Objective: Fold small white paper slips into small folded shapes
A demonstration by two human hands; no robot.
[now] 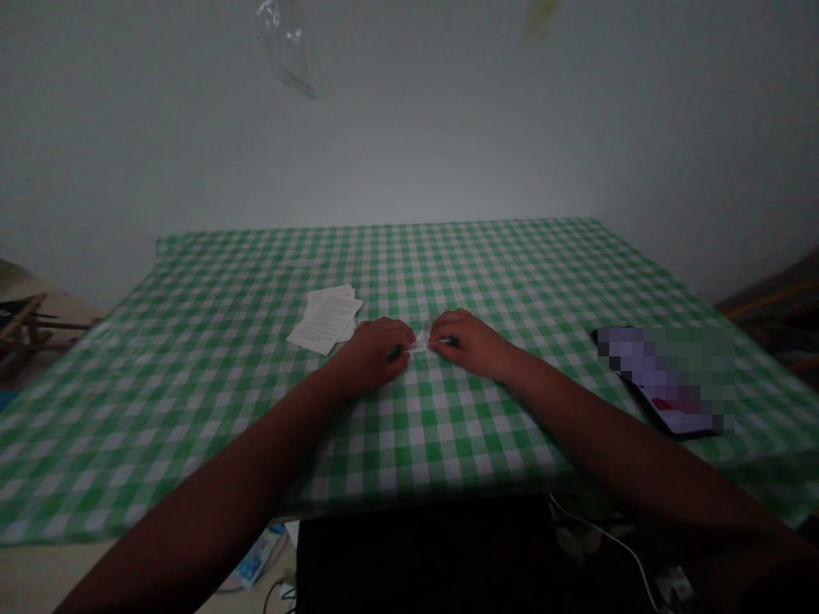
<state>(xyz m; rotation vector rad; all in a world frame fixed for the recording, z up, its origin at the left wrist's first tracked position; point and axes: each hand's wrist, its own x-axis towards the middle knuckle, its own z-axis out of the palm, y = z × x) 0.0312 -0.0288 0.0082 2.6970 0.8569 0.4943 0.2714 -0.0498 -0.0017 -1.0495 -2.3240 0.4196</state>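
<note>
Near the middle of the table my left hand [380, 350] and my right hand [470, 341] face each other, a small gap between them. The fingers of both are closed on a small whitish, partly see-through piece [419, 343] that spans the gap; a thin pale line runs along its lower side. Too small and dim to name, it may be plastic or paper. A dark bit shows at the fingers of each hand, and I cannot tell what it is. Beside my left hand, a little farther back, lies a loose fan of printed white paper sheets [326, 320].
A green and white checked cloth [415, 264] covers the table, which meets a pale wall [415, 128]. A phone [665, 384], its screen lit and blurred out, lies at the right. Clear plastic [287, 47] hangs on the wall. Below the front edge runs a white cable [614, 539].
</note>
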